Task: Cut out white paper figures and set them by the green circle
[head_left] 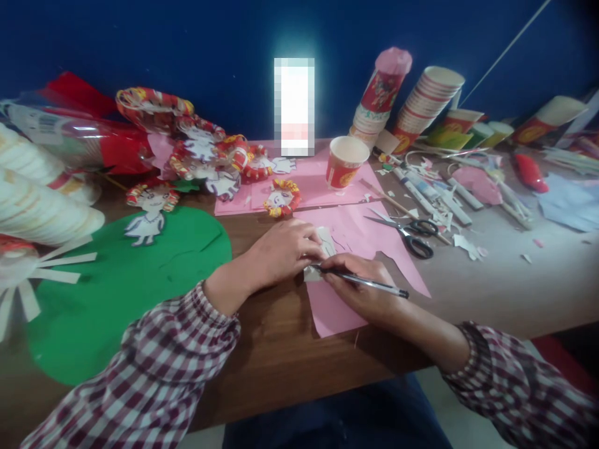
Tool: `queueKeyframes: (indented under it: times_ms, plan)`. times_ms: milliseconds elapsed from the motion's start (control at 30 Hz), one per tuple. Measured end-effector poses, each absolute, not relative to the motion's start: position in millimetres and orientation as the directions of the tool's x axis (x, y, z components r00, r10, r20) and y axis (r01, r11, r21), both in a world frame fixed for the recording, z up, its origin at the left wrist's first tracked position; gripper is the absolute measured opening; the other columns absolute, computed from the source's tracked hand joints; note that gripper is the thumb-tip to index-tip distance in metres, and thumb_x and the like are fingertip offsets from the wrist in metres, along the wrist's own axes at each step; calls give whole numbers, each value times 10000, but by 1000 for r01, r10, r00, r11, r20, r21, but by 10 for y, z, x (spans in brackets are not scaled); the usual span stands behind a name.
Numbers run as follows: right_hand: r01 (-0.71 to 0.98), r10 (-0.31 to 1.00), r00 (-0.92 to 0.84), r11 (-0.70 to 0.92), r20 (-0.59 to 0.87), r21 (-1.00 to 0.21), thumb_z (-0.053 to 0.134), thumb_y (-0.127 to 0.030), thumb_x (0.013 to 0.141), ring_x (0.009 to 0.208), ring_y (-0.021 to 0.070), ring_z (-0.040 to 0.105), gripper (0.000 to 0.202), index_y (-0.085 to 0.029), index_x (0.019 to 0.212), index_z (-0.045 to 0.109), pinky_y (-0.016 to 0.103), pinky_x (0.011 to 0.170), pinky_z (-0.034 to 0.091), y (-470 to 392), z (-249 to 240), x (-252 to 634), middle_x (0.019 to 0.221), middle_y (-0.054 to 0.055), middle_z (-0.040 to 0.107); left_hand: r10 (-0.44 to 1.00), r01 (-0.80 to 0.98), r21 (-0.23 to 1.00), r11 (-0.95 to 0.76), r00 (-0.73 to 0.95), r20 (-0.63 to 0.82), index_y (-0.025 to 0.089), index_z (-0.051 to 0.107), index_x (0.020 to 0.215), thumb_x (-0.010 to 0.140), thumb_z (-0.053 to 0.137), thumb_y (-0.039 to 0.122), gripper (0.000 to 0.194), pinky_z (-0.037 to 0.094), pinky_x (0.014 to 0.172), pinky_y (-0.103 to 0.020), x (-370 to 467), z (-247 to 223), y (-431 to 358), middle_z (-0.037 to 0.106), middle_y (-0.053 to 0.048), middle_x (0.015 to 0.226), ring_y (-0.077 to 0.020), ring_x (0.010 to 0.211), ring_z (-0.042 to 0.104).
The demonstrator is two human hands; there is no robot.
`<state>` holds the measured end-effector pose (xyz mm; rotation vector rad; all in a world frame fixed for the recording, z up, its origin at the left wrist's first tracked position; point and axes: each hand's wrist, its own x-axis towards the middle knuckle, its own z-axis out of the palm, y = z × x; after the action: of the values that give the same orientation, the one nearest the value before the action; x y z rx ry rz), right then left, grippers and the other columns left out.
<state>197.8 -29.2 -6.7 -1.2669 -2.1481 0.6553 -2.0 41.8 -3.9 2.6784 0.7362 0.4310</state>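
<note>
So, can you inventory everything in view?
Blue wall: one, back
Glowing blurred patch: one, white, back centre
Table: one, brown
Green sheet: one, left
Dolls: several, white, red-yellow curls, left to centre
Paper cups: many, red-white, both sides, centre
Red wrapping: back left
Pink sheets: several, centre
Scissors: one, black handles, right
Markers: several, whitish, right
Red item: one, far right
Scraps: many, white, right
Pen: one, clear-black, right hand
Hands: left, right, on paper, checked sleeves
</note>
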Motion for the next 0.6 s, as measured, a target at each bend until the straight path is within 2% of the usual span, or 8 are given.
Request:
queueKeyframes:
  times_ms: [367, 600]
  plan:
    - [650, 897, -392, 429, 206, -627, 580, -208, 860, 855, 158, 698, 147, -219, 985, 657, 267, 771, 546, -289, -114, 1972, 949, 20, 735, 528, 427, 390, -816, 825, 202, 237, 720, 877, 888, 541, 243, 179, 417, 864, -349, -20, -42, 426, 664, -41, 975, -187, 952, 555]
    - [671, 905, -383, 412, 187, -616, 585, -179, 834, 802, 152, 702, 141, -216, 941, 670, 259, 745, 548, -288, -68, 1959, 899, 8, 742, 523, 423, 387, -819, 828, 203, 242, 718, 883, 885, 545, 240, 174, 417, 870, -347, -24, -46, 426, 661, -38, 978, -188, 966, 553]
